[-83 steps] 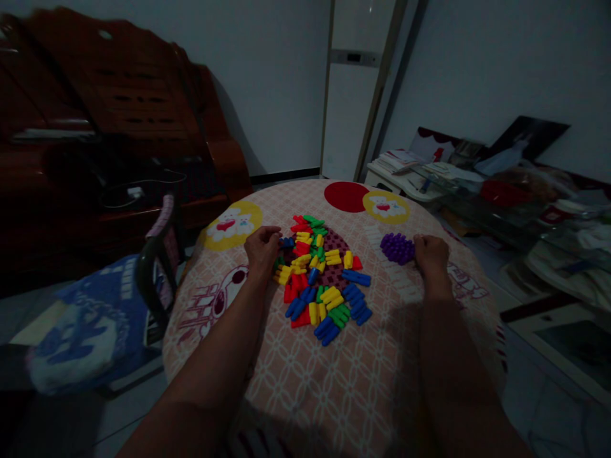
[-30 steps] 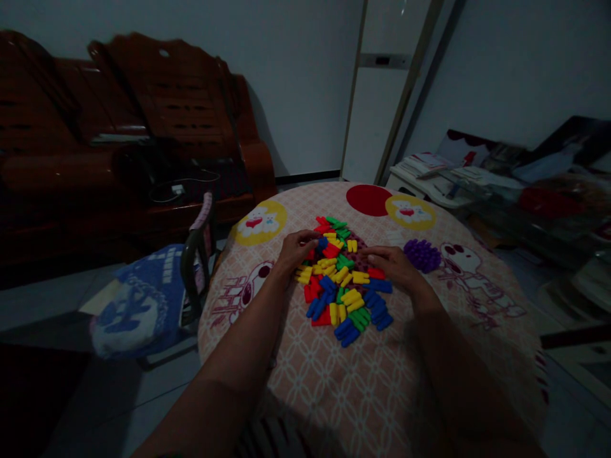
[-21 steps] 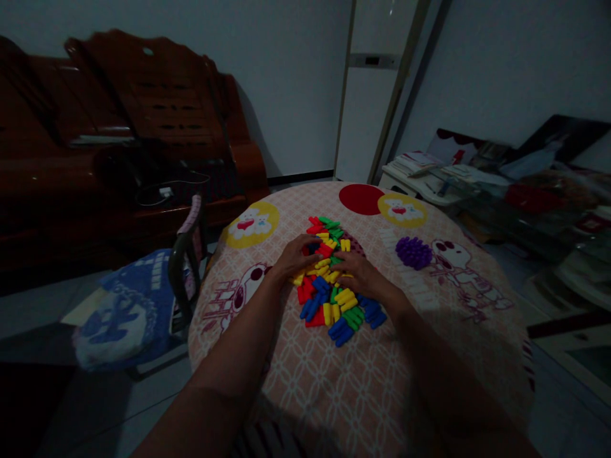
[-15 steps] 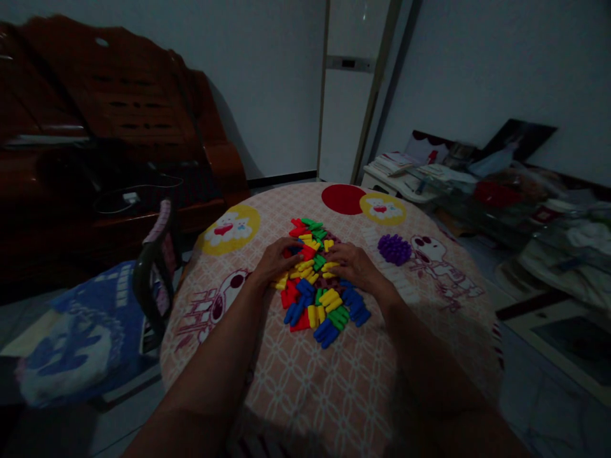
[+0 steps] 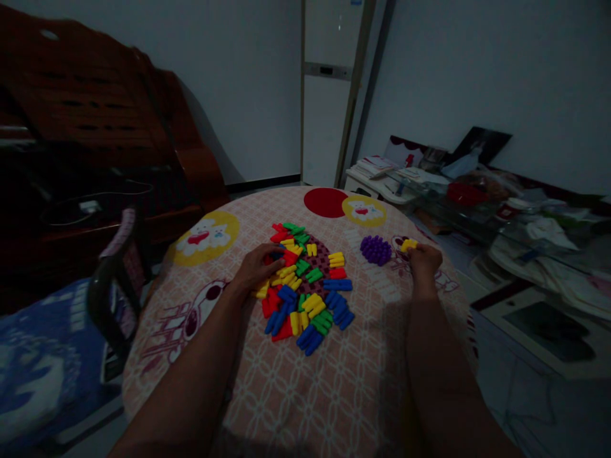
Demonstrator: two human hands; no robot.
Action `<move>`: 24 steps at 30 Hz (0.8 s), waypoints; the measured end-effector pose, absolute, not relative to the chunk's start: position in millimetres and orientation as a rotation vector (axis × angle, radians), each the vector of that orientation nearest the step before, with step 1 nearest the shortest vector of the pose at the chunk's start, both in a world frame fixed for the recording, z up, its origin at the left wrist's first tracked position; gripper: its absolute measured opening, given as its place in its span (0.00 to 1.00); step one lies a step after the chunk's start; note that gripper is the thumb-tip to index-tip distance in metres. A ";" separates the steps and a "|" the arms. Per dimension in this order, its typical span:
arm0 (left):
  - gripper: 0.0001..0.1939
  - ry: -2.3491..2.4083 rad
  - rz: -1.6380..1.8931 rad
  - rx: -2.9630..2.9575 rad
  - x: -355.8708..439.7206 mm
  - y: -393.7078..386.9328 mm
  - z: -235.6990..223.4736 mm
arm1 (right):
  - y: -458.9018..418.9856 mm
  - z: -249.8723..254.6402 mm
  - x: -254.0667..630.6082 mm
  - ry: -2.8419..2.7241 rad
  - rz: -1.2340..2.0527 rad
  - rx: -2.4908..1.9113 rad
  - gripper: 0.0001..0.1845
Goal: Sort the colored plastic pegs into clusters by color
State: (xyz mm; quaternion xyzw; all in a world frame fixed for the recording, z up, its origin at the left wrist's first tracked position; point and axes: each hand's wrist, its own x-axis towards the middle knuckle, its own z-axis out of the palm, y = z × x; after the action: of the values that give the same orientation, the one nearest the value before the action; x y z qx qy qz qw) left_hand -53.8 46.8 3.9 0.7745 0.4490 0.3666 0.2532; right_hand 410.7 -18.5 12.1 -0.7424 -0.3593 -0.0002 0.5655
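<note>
My left hand (image 5: 258,266) rests at the left edge of a loose heap of plastic building blocks, its thumb and fingers apart around a red block (image 5: 289,257) and a dark blue one. Off to the right, my right hand (image 5: 426,259) is raised and pinches yellow building blocks (image 5: 408,245) between thumb and fingers. The heap also has green blocks (image 5: 314,275), yellow blocks (image 5: 314,305) and blue blocks (image 5: 312,340). A cluster of purple blocks (image 5: 375,250) lies between the heap and my right hand.
A patterned cloth covers the round table (image 5: 286,394). At left stands a chair (image 5: 114,286) with a blue cover, behind it a wooden sofa (image 5: 95,127). A cluttered glass side table (image 5: 443,203) is at right. A tall white cabinet-like unit (image 5: 327,121) stands at the back.
My right hand has left the heap and moved right, past the purple cluster, with yellow blocks in its fingers. My left hand stays at the heap. The view has turned slightly right.
</note>
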 end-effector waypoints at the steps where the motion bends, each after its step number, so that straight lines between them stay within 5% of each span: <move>1: 0.26 1.221 0.998 2.110 -54.0 47.0 3.7 | -19.5 9.1 412.5 -0.827 -0.035 -1.794 0.09; 13: 0.25 1.230 0.994 2.121 -54.2 44.7 4.7 | -12.1 6.4 404.3 -0.862 -0.163 -2.043 0.12; 20: 0.28 1.237 0.956 2.161 -55.0 44.3 3.9 | -15.9 15.4 400.8 -0.906 -0.266 -2.084 0.25; 24: 0.30 1.234 0.929 2.191 -55.5 44.6 3.2 | -9.4 37.2 378.6 -1.058 -0.416 -1.869 0.19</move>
State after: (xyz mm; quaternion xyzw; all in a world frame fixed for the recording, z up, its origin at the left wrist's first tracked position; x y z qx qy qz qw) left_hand -55.5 44.6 3.2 0.7958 0.4480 0.3375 0.2284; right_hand 378.6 -9.4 37.2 -0.7591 -0.4296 -0.1690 0.4590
